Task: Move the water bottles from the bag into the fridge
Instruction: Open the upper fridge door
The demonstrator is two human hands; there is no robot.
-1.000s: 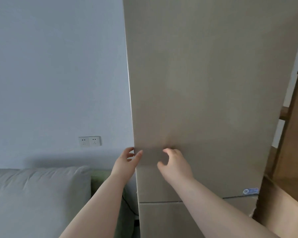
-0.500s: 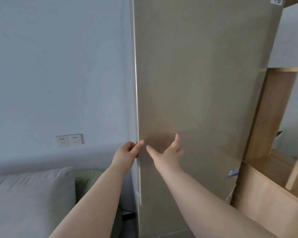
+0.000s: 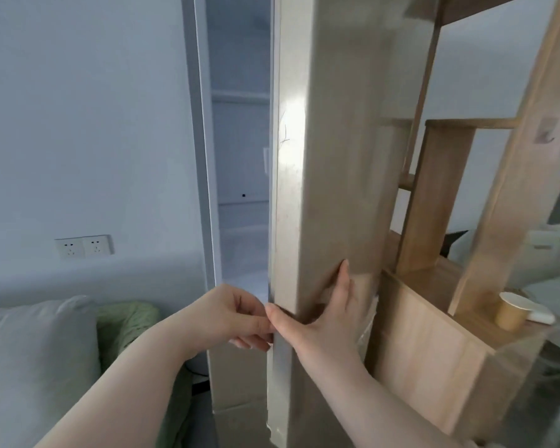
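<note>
The fridge door [image 3: 330, 176] stood partly open, its edge turned toward the camera, and pale shelves showed inside the fridge [image 3: 240, 156] through the gap. The left hand [image 3: 230, 315] curled its grip over the door's edge, fingers hooked behind it. The right hand [image 3: 324, 321] lay spread flat on the door's front, thumb at the edge. No water bottles or bag were visible. A paper cup [image 3: 511, 310] sat on the wooden shelf unit [image 3: 434, 350] beside the fridge.

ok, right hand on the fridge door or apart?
Touching. The head view shows the right hand flat against the fridge door front, thumb hooked round its edge, no gap.
</note>
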